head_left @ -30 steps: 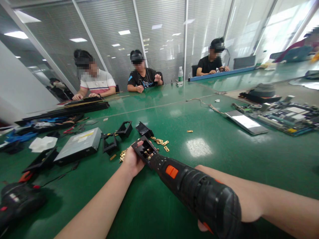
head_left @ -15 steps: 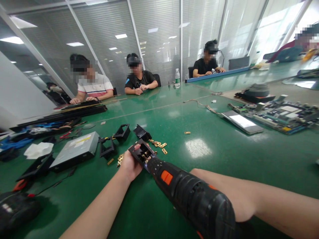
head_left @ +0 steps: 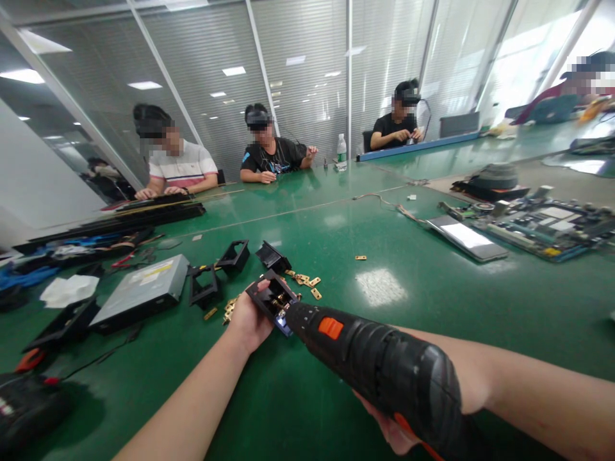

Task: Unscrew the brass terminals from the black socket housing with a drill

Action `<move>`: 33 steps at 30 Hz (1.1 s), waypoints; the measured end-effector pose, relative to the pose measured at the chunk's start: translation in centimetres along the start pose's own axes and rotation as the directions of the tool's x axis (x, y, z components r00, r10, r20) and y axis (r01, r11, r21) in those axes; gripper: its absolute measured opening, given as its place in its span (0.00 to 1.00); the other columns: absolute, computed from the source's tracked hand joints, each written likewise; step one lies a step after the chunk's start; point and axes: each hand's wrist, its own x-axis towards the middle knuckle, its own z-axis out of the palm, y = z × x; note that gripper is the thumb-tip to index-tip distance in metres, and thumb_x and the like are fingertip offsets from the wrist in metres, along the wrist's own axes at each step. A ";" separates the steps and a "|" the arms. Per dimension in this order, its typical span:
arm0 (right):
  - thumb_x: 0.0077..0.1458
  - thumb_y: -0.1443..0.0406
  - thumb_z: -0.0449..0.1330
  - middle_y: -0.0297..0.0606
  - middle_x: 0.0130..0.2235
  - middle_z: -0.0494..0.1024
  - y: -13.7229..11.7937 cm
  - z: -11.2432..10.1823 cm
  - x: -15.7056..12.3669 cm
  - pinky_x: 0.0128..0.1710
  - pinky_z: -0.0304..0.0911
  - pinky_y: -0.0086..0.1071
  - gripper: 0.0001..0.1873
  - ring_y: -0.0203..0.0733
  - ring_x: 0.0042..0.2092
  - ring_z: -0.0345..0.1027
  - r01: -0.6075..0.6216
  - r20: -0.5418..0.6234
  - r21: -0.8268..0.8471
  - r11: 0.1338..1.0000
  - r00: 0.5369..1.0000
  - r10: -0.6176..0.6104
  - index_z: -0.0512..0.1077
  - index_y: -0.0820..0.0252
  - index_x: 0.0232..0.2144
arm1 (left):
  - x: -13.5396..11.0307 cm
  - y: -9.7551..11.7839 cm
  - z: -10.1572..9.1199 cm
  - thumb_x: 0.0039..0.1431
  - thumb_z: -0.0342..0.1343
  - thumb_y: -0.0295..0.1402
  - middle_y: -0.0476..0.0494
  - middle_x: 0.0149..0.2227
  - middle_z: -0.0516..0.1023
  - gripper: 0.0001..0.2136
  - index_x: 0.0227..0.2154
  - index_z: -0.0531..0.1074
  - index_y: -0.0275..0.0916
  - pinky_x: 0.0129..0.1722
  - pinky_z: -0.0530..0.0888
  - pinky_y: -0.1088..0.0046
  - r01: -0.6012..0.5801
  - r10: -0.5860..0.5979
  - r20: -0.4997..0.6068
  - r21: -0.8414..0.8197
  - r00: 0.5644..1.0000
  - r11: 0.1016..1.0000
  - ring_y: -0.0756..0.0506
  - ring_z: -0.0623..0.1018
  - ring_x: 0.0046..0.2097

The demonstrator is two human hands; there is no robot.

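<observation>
just ahead of the nose of the driver (head_left: 375, 355), a black box (head_left: 269, 292), clasped in the left hand (head_left: 250, 321) with the thumb over the rim and the open face towards the camera. nearer to the left hand, then, and forward and left of the right hand (head_left: 387, 426), which-ever way measured; that one wrapped around the driver's handle, mostly hidden behind the body. long axis of the box from upper left to lower right, roughly in line with the driver, with the nose over the near right end. cannot tell whether the bit touches the brass parts (head_left: 280, 299) inside. close about the box and left hand, brass plates (head_left: 314, 282) in loose heaps, likely to be nudged by a shift. beyond and to the left, black frames (head_left: 273, 257), then a drive (head_left: 144, 291): little room for sliding that way. more room rightward over the table (head_left: 298, 397), past a lone plate (head_left: 360, 258) to a flat panel (head_left: 466, 237), well apart. near table edge not in view.
</observation>
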 end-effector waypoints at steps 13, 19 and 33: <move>0.40 0.73 0.69 0.26 0.22 0.67 -1.3 0.1 -0.5 0.28 0.61 0.21 0.14 0.34 0.28 0.68 0.047 0.031 -0.120 0.992 0.999 -0.043 0.66 0.62 0.23 | -0.1 0.0 -0.1 0.54 0.52 0.33 0.34 0.30 0.78 0.10 0.31 0.74 0.32 0.36 0.77 0.55 -0.003 0.002 0.025 0.015 1.000 1.000 0.35 0.79 0.36; 0.38 0.71 0.71 0.27 0.22 0.70 -1.1 0.4 -0.4 0.27 0.62 0.21 0.15 0.35 0.28 0.70 0.080 -0.007 -0.152 0.985 0.997 -0.082 0.69 0.63 0.27 | 0.1 -0.1 -0.4 0.54 0.51 0.33 0.34 0.30 0.78 0.10 0.31 0.74 0.32 0.37 0.76 0.53 0.012 -0.013 0.045 0.018 0.999 1.000 0.35 0.79 0.36; 0.34 0.55 0.74 0.34 0.27 0.71 -0.7 -0.1 -0.1 0.34 0.66 0.30 0.22 0.36 0.31 0.65 0.043 -0.030 -0.165 0.985 0.998 -0.048 0.72 0.66 0.25 | -0.1 0.2 0.1 0.53 0.51 0.32 0.34 0.30 0.78 0.09 0.31 0.74 0.32 0.35 0.77 0.55 0.004 -0.004 0.006 0.017 1.000 1.000 0.36 0.79 0.34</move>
